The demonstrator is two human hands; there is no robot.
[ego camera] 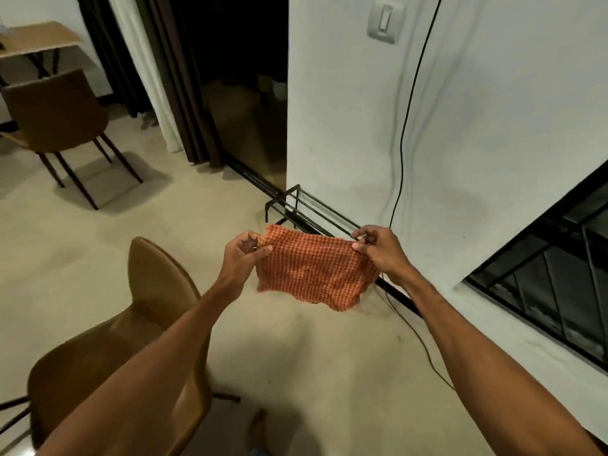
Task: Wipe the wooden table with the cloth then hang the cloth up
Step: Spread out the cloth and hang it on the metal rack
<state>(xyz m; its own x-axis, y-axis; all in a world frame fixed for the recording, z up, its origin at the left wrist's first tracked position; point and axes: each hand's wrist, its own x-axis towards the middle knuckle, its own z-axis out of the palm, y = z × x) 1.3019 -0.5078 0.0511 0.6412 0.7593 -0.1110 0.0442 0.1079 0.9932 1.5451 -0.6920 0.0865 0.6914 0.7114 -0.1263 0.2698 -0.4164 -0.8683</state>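
The counter [39, 41] sits far off at ten o'clock, so wiping looks done. A rack [309, 209] stands by the wall at twelve o'clock from the cloth [312, 271], which is spread in mid-air, its top corners pinched by the left hand [241, 255] and the right hand [378, 251]. Hanging remains.

Dim warm light, wide-angle edge distortion

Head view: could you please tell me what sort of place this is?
Probably a dining or living room in a home: a wooden table with a brown chair at far left, curtains beside a dark doorway, and a light switch on the white wall.
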